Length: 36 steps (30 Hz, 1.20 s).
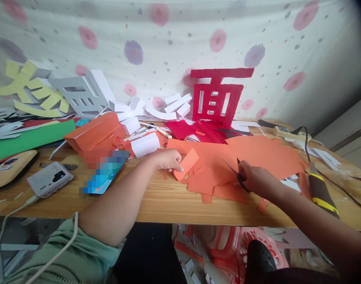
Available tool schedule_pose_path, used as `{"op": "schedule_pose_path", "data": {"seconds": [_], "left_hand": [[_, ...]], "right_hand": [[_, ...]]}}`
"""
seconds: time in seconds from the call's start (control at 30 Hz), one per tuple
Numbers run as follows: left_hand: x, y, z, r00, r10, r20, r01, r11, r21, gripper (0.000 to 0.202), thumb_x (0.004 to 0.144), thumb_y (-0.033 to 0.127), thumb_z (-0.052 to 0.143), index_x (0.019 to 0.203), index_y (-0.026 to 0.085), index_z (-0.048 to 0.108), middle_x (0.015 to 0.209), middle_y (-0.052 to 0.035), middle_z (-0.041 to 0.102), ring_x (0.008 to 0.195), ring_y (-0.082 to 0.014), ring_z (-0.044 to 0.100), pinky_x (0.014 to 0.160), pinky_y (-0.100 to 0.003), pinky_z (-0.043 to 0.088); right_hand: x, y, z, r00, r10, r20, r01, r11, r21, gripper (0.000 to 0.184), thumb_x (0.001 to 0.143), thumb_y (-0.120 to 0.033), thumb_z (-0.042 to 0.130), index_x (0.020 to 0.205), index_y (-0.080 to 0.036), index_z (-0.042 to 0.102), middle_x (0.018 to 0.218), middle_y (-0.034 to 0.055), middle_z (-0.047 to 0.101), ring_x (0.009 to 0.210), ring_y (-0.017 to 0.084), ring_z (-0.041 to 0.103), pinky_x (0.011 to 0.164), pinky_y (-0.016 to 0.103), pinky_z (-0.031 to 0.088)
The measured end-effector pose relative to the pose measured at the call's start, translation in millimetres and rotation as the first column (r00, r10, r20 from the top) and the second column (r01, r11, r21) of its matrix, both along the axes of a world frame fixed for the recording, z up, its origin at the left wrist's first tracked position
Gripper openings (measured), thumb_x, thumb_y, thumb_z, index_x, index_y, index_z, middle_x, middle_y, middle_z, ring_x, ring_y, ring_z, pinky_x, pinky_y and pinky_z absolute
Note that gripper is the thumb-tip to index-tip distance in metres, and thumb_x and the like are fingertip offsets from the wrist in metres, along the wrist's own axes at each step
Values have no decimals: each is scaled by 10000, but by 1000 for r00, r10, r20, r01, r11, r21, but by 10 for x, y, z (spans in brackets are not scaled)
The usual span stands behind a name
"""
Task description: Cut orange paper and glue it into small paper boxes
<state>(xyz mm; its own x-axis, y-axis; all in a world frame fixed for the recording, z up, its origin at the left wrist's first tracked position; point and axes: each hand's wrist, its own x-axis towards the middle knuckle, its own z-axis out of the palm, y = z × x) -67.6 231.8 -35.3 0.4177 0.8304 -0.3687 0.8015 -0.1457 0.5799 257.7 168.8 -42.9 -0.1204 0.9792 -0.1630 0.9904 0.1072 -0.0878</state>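
Between the thumb and fingers of my left hand [172,161] is a small orange paper piece [187,165], roughly rectangular. My right hand [250,176] is closed round a pair of scissors [234,170]; the blades point up and to the left and look parted. The scissors are to the right of the paper piece and apart from it. Beneath both hands lie large orange paper sheets [257,152] with cut edges, and small orange scraps sit near my left hand. The scissors' handles are mostly hidden by my right hand.
A red paper character [217,96] stands at the back, with a grey one [79,94] and a yellow one [23,85] to the left. A phone [109,175], a power bank [50,179] and a yellow-black tool handle [322,193] lie on the wooden table [162,211].
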Motion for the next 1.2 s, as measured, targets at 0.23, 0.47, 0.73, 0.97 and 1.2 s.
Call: {"op": "schedule_pose_path", "data": {"seconds": [0.23,0.47,0.73,0.97,1.2], "left_hand": [[118,-96,60,958,81,-275,-9,967,256,345,635,511,639,548,205,506,578,-27,598,579,-200,562,535,-289,300],[296,-171,-63,930,137,-342,5,924,383,484,527,599,728,801,208,648,879,-101,704,830,-297,636,628,-308,382],[294,-171,-133,958,106,-266,-9,939,344,462,522,540,763,826,219,630,857,-59,689,778,-257,629,589,-283,360],[242,-161,-166,995,59,-85,-27,941,338,341,568,356,775,772,220,539,761,-12,609,693,-207,564,538,-272,295],[162,-126,-52,990,-17,140,-28,949,314,301,777,353,557,643,205,333,617,51,357,548,-103,330,510,-248,230]], "right_hand": [[-34,-80,24,1000,28,-5,-28,1000,-3,221,735,-273,659,682,-225,450,672,9,627,609,179,541,499,253,259],[-49,-96,-2,998,41,-38,-41,999,-14,158,727,-285,613,701,-223,470,689,17,630,638,186,555,515,250,276],[-2,-81,-94,991,90,-104,-94,995,-35,81,731,-257,587,759,-209,528,749,32,674,679,198,606,557,253,333],[-15,-54,-158,987,89,-132,-92,996,-11,91,738,-258,588,765,-208,517,755,45,674,671,209,613,563,259,332],[29,-18,-181,980,115,-162,-123,992,-35,93,735,-272,580,754,-212,512,718,24,658,651,199,606,561,262,332]]}}
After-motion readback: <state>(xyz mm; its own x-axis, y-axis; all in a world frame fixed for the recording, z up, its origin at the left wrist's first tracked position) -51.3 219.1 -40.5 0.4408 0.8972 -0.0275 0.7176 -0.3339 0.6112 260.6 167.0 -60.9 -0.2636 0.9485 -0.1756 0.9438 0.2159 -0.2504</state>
